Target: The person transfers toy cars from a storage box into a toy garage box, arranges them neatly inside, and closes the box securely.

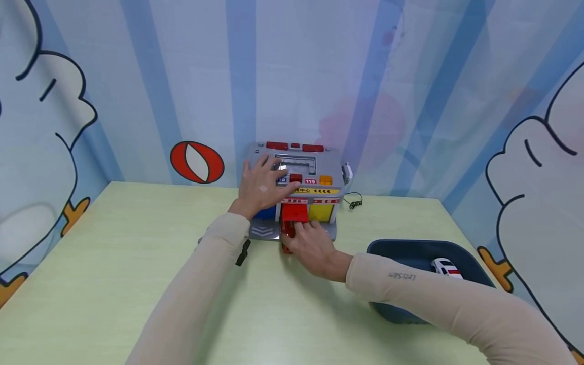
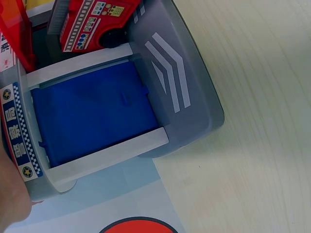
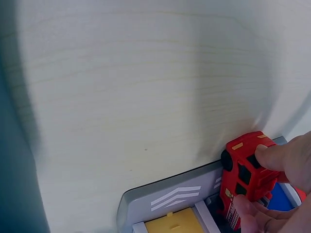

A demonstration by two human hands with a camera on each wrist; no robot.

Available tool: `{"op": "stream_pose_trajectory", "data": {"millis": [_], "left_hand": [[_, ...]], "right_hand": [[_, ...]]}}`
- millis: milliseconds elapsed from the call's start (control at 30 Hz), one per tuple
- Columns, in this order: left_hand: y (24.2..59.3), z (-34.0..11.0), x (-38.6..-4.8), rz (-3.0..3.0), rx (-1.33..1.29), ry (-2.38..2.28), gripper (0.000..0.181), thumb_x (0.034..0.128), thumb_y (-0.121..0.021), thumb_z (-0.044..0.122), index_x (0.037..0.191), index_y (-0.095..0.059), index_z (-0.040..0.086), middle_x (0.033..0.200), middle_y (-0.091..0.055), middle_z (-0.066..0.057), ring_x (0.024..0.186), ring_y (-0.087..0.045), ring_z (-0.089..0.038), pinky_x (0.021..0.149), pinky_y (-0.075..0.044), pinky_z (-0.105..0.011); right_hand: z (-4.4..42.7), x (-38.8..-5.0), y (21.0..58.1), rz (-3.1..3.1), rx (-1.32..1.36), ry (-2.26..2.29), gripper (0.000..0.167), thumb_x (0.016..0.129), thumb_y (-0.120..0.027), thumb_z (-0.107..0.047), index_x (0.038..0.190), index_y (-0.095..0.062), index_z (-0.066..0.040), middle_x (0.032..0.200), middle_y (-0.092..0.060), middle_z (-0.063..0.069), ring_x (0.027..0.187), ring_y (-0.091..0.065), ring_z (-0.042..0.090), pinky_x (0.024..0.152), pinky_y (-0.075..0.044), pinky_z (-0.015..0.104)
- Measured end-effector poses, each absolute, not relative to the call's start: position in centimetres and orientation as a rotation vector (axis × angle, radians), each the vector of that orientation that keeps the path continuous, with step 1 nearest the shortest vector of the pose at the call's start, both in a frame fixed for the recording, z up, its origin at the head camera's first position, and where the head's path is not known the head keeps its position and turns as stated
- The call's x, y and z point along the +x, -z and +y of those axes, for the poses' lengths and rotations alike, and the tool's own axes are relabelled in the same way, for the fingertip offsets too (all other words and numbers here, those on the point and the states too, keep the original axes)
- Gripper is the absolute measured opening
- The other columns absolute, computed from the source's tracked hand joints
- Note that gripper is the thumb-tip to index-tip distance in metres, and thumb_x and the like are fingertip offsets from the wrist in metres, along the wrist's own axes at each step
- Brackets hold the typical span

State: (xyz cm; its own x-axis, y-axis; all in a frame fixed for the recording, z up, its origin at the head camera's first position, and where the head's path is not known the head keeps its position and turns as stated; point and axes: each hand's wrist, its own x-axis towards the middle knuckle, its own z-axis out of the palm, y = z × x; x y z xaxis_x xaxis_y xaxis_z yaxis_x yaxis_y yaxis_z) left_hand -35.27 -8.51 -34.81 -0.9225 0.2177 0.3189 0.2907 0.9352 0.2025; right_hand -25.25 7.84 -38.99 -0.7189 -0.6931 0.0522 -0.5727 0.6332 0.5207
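One red toy truck (image 3: 243, 167) was pinched by the right hand (image 1: 312, 248) at the raised red door (image 1: 295, 212), just below head-frame centre, toy garage (image 1: 330, 165) covered by the spread left hand (image 1: 262, 187); straight alignment was judged best.

Head camera faces forward and down; nearer wrist views share the red vehicle (image 2: 99, 24).
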Motion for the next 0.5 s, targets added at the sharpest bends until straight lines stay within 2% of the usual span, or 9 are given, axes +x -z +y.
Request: {"op": "stream_pose_trajectory", "data": {"millis": [267,500], "left_hand": [[34.80,-8.51,-35.25,-2.797,-0.374,0.366,0.066,0.0906,-0.048,0.071,0.138,-0.062,0.027,0.158,-0.042,-0.004,0.154,-0.020,-0.030,0.121,-0.011,-0.067],[34.84,-8.55,-35.21,-2.788,-0.380,0.357,0.065,0.0909,-0.048,0.071,0.137,-0.063,0.027,0.157,-0.042,-0.004,0.154,-0.021,-0.030,0.121,-0.011,-0.067]], "right_hand": [[7.73,-24.98,38.79,-2.628,1.038,0.696,0.054,0.087,-0.078,-0.028,0.138,-0.059,-0.024,0.119,-0.064,0.016,0.099,-0.059,0.025,0.086,-0.054,0.034],[7.95,-25.27,38.97,-2.667,1.034,0.656,0.053,0.087,-0.078,-0.027,0.137,-0.060,-0.025,0.119,-0.062,0.015,0.099,-0.057,0.024,0.086,-0.054,0.034]]}}
